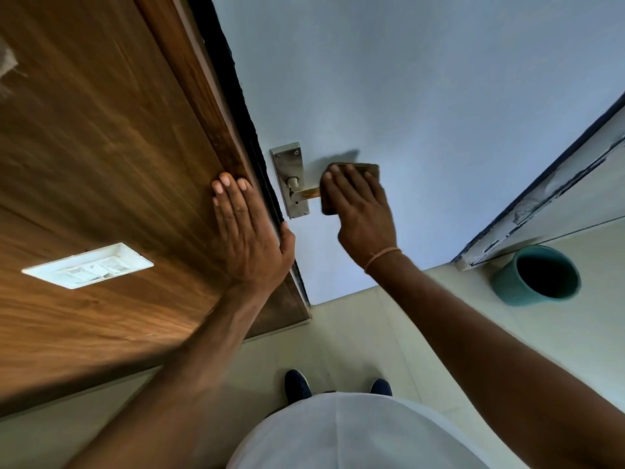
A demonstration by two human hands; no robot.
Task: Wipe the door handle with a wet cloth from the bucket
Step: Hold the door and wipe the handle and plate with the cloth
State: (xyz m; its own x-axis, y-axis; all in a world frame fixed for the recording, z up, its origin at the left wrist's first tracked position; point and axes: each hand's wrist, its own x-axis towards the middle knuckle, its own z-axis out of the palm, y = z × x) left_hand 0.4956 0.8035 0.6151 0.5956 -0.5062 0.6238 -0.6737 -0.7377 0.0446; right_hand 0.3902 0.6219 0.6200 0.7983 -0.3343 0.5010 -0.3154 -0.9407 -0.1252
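A metal lever door handle (pixel 306 193) on a steel backplate (pixel 289 164) is fixed to a pale blue door (pixel 422 96). My right hand (pixel 358 211) presses a brown cloth (pixel 367 169) over the outer end of the lever; only the lever's inner stub shows. My left hand (pixel 248 231) lies flat with fingers spread on the wooden door frame (pixel 189 79), left of the handle, holding nothing. A teal bucket (pixel 537 279) stands on the floor at the right, its inside dark.
A wooden wall panel (pixel 84 147) with a white switch plate (pixel 88 265) fills the left. Pale floor tiles (pixel 439 333) lie below. My dark shoes (pixel 297 385) stand close to the door. A second frame edge (pixel 541 198) runs at the right.
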